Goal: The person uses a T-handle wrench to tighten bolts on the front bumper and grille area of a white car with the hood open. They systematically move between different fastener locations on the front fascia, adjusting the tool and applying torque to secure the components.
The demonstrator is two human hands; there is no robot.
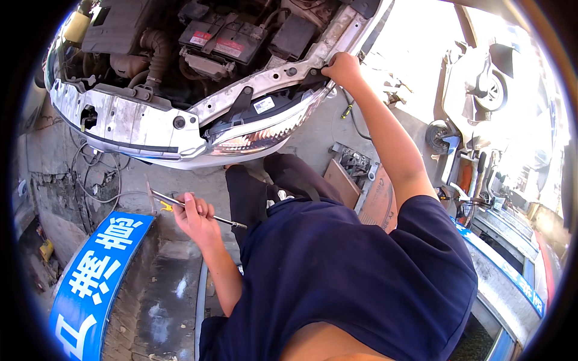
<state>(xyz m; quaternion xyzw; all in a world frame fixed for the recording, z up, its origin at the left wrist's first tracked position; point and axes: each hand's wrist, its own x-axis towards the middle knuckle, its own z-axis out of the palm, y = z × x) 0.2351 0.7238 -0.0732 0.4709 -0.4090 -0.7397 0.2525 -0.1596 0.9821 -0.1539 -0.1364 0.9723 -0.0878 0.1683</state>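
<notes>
Silver metal in the left hand [198,221]: fingers and thumb wrap a slim metal rod [233,223], one end poking out past the fingers, the other running back toward the person's dark trousers [244,186]. That's a firm hold, well clear of the car!

Over to the right hand [343,69], reached far forward on an outstretched arm, fingers curled down at the outer corner of the headlight [259,135]. Whether it's gripping or merely pressing, I cannot tell; the fingertips are partly hidden. From that hand the headlight sweeps leftward and back toward the body, clear lens facing the person, seated along the car's front, a white sticker on its dark housing. Just beyond it runs the pale, scuffed metal frame [144,123] of the open engine bay.

Left of the right hand, deeper in that bay, sits a dark battery [241,45] with red and white labels. A black cable [355,126] trails on the ground just below this same hand, and out to its right, well apart, stands a white scooter [463,72]. Under the right forearm, cardboard [379,201]! Back at the left hand, a hose [120,180] loops on the ground to its left, and a blue sign [102,265] curves away nearer the body.
</notes>
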